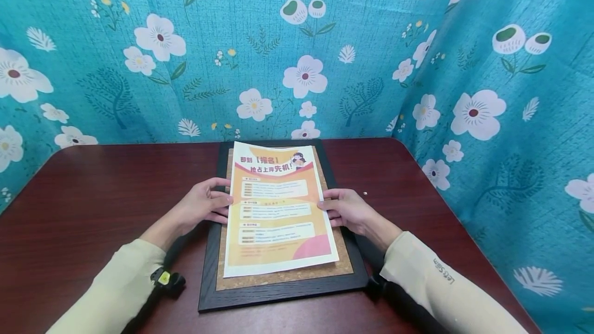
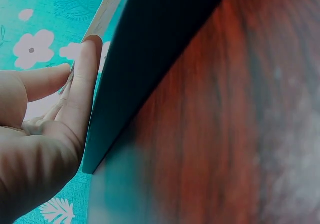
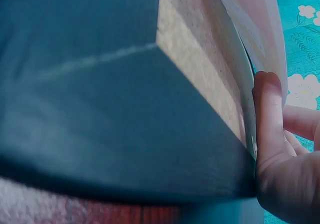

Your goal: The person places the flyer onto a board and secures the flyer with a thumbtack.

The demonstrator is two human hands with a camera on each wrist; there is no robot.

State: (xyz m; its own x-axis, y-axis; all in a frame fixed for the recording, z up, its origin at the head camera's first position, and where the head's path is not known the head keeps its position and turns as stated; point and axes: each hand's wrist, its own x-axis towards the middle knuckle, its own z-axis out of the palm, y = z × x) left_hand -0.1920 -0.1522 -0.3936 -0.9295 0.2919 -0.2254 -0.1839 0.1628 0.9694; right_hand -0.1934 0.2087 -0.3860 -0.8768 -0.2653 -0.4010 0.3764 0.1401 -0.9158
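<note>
A printed yellow and pink poster [image 1: 277, 205] lies slightly askew over a cork board [image 1: 347, 256] with a black frame [image 1: 283, 294]. At the poster's left edge, my left hand [image 1: 199, 206] pinches the paper with the thumb on top and fingers beneath. My right hand [image 1: 355, 211] does the same at the right edge, about the same height. From the right wrist, the sheet [image 3: 260, 19] is seen lifted off the cork [image 3: 200, 59] along its side, thumb and fingers at its margin. In the left wrist view the fingers [image 2: 82, 84] stand close beside the frame's side.
The board rests on a dark red-brown wooden table [image 1: 116, 195] with rounded far corners. Behind and to the right hangs a turquoise flowered curtain [image 1: 260, 55]. A tiny light speck [image 1: 365, 193] lies right of the board. Black wrist gear [image 1: 169, 281] sits under the left sleeve.
</note>
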